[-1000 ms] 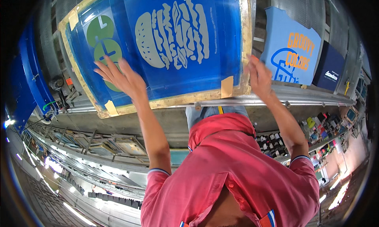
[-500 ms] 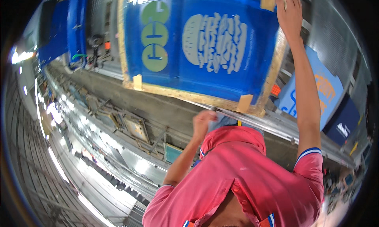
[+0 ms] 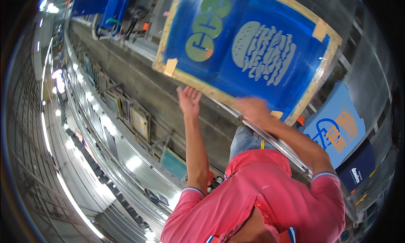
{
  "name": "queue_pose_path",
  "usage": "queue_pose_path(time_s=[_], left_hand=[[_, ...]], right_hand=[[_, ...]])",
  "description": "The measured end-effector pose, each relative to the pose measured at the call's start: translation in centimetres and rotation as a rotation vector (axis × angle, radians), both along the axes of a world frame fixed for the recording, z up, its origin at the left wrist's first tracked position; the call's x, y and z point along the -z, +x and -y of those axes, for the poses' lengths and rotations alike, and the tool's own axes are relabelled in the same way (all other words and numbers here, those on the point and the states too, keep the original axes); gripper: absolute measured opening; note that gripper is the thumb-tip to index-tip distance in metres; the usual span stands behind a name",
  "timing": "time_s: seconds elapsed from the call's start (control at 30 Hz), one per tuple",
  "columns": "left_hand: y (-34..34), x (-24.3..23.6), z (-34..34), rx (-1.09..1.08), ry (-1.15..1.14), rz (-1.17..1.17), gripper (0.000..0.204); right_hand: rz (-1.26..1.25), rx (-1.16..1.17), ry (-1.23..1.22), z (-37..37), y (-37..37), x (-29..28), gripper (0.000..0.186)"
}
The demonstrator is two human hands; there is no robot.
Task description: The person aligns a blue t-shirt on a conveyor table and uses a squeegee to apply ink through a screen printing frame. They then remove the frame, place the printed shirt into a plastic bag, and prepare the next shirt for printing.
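In front of me lies a screen-printing frame [image 3: 314,84] with a wooden border, blue mesh, a pale burger shape and several green circles. Strips of tan tape cover its corners. My left hand [image 3: 190,100] is open, fingers spread, just below the frame's near edge at its left part. My right hand [image 3: 254,111] is over the near edge toward the right corner. Motion smears its fingers, so whether they grip the wood is not clear.
A metal rail [image 3: 270,138] runs along the near side. Printed light blue fabric [image 3: 337,124] and a dark blue piece [image 3: 356,169] lie to the right. Used frames [image 3: 140,121] lean low on the left beyond the aisle. Blue equipment [image 3: 116,8] stands at the far left.
My right hand has left the frame's far right corner for its near edge. My left hand has risen toward the near edge and its fingers have spread. The view has turned.
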State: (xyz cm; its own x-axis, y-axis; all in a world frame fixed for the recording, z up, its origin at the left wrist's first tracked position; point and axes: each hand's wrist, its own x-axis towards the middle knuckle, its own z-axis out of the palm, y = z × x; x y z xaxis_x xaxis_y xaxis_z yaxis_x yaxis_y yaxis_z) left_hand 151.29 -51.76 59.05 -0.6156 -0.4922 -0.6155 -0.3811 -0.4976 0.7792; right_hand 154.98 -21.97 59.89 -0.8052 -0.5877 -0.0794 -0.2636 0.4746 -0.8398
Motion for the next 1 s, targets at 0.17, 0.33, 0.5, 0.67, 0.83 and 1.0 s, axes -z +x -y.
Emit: queue_pose_path(time_s=[0.17,0.33,0.5,0.67,0.83,1.0], left_hand=[[-1.1,1.7,-2.7,0.028,-0.157,-0.089,0.037],[0.9,-2.2,-1.7,0.131,0.625,-0.377,0.045],[2.3,-10.9,-2.3,0.373,0.303,-0.623,0.036],[8.4,-24.4,-7.2,0.47,0.156,-0.995,0.073],[21.5,-28.3,-10.6,0.502,-0.487,-1.216,0.062],[27.3,-14.5,-4.7,0.444,-0.09,-0.671,0.067]], right_hand=[[-0.434,0.39,0.34,-5.5,0.4,-0.2,0.057],[-0.307,0.395,0.461,0.6,6.3,-0.6,0.099],[-0.63,0.464,0.557,2.2,8.1,-8.4,0.076],[-0.887,0.389,0.663,-1.5,5.7,-22.4,0.019],[-1.117,0.569,0.672,-11.3,8.3,-35.2,0.029],[-0.845,0.571,0.265,-17.4,20.7,-46.4,0.044]])
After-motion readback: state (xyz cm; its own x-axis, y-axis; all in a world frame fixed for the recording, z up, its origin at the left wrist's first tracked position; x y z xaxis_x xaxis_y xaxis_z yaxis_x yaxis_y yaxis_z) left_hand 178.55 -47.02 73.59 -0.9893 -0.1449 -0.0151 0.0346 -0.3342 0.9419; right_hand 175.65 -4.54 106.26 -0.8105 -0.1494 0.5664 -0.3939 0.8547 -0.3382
